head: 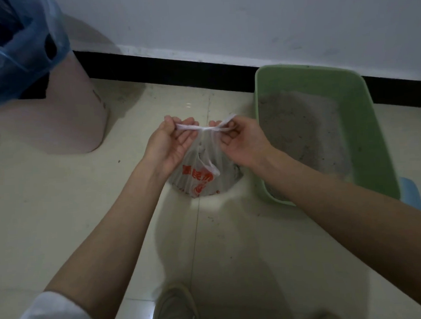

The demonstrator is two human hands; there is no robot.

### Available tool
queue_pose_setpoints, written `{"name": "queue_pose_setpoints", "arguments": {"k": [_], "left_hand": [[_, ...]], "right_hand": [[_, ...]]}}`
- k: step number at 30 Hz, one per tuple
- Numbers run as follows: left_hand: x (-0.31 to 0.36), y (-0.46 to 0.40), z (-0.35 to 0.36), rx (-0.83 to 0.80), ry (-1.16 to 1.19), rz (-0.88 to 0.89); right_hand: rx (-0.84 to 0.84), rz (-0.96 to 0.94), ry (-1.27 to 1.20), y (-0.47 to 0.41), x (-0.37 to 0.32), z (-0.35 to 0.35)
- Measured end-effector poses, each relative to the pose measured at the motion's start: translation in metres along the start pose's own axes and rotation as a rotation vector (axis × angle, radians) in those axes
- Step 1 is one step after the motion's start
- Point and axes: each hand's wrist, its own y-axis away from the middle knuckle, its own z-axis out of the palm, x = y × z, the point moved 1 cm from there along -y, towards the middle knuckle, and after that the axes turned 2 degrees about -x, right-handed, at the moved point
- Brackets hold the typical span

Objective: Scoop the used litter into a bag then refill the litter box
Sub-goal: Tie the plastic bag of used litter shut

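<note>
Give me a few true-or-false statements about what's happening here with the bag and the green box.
1. Both hands, left hand and right hand, pull the handles of the plastic bag. True.
2. The green litter box is empty. False: grey litter lies inside it.
3. The bag sits inside the litter box. False: it is over the floor tiles, left of the box.
4. The bag carries red print. True.

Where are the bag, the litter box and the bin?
bag (201,182): head view, printed side.
litter box (374,154): head view, right wall.
bin (78,118): head view, bare side.
</note>
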Motion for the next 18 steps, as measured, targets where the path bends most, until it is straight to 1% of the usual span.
{"name": "queue_pose_setpoints", "arguments": {"k": [3,5,7,10,12,15,16,18], "left_hand": [[-0.001,-0.004,-0.02,0.105,0.167,-0.033],[-0.001,-0.005,-0.033,0.174,0.242,-0.023],[-0.004,-0.005,-0.042,0.194,0.31,-0.011],[-0.009,-0.008,-0.046,0.179,0.401,-0.001],[0.002,-0.013,-0.041,0.158,0.301,0.028],[0.024,-0.013,-0.036,0.102,0.043,0.064],[0.025,-0.012,-0.04,0.101,-0.01,0.056],[0.02,-0.012,-0.056,0.141,-0.044,0.011]], "right_hand": [[0.021,-0.016,-0.016,-0.004,-0.008,-0.017],[0.027,0.033,0.006,-0.004,-0.007,-0.028],[0.04,0.067,0.001,-0.004,0.001,-0.032],[0.067,0.05,-0.063,-0.007,0.005,-0.022],[0.079,0.014,-0.004,-0.009,-0.003,-0.011],[0.075,0.011,0.136,-0.011,-0.013,-0.006],[0.082,0.025,0.188,-0.012,-0.014,-0.009],[0.12,0.052,0.314,-0.016,-0.013,-0.019]]}}
